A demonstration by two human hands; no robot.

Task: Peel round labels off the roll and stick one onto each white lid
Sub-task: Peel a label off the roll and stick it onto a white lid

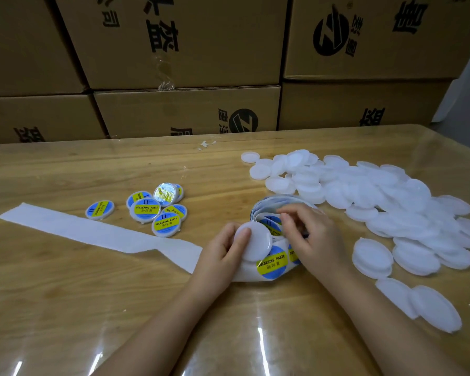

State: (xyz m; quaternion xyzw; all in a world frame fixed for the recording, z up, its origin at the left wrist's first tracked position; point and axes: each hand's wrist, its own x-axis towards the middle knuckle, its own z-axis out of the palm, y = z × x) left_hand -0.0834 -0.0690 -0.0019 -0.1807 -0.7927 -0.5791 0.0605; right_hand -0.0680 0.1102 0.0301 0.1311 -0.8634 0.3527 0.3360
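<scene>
**Picking the next label**

The left hand [223, 248] holds a bare lid [255, 244] just left of the roll [274, 202]. The right hand [318, 240] curls onto the roll; I cannot tell if it pinches. Next, probably: peel one label [272, 263] and stick it on the lid.

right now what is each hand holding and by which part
The left hand grips a bare white lid by its left edge, thumb on top. The right hand is at the label roll; blur hides any pinch.
</scene>
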